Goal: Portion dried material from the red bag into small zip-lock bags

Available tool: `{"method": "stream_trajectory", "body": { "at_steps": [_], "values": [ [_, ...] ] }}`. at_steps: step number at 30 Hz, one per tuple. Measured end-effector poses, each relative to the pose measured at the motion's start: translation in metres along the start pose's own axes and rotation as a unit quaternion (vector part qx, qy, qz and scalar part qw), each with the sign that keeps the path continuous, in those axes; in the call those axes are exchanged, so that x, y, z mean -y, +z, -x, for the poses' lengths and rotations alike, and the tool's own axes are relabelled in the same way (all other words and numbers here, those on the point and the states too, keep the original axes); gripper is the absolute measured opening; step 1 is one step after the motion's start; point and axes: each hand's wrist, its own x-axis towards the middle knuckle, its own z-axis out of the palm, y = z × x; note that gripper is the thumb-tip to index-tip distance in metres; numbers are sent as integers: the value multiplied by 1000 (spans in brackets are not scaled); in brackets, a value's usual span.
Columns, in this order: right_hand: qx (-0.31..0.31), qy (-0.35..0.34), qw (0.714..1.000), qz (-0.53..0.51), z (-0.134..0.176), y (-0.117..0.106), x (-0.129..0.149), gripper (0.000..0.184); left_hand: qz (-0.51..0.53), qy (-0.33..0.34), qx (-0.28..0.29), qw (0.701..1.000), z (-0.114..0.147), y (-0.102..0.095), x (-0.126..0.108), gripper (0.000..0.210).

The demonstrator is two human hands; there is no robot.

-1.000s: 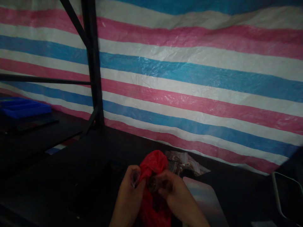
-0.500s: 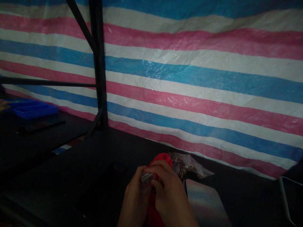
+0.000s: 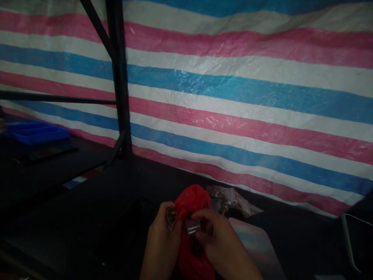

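Observation:
My left hand (image 3: 160, 241) is closed on a small clear plastic bag (image 3: 171, 218) whose brownish contents are too dim to make out. Just to the right, the fingers of my right hand (image 3: 220, 237) pinch a small shiny piece of clear plastic (image 3: 193, 226). A crumpled red plastic bag (image 3: 194, 196) lies between and behind both hands, and part of it shows below them. A dark gap shows in the red bag under my right fingers; what is inside cannot be made out.
Several clear zip bags (image 3: 237, 202) with brownish pieces lie behind my right hand. A pale, round-cornered panel (image 3: 255, 243) is beside it. A dark device with a light rim (image 3: 351, 243) stands far right. Left are a black post (image 3: 121, 85) and a blue tray (image 3: 40, 134).
My hands have moved apart, my right hand going right with the shiny plastic. The small bag in my left hand and more of the red bag now show.

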Motion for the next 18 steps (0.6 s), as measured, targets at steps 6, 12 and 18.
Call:
{"method": "stream_trajectory", "body": {
  "at_steps": [6, 12, 18],
  "values": [
    [-15, 10, 998, 55, 5, -4, -2, 54, -37, -17, -22, 999, 1, -6, -6, 21],
    [0, 12, 995, 99, 17, -11, 2, 52, -96, -60, 46, 993, 12, -14, -9, 24],
    [-6, -4, 989, 149, 12, 3, 12, 43, -23, -77, 91, 993, 19, -7, 1, 30]
  ]
}}
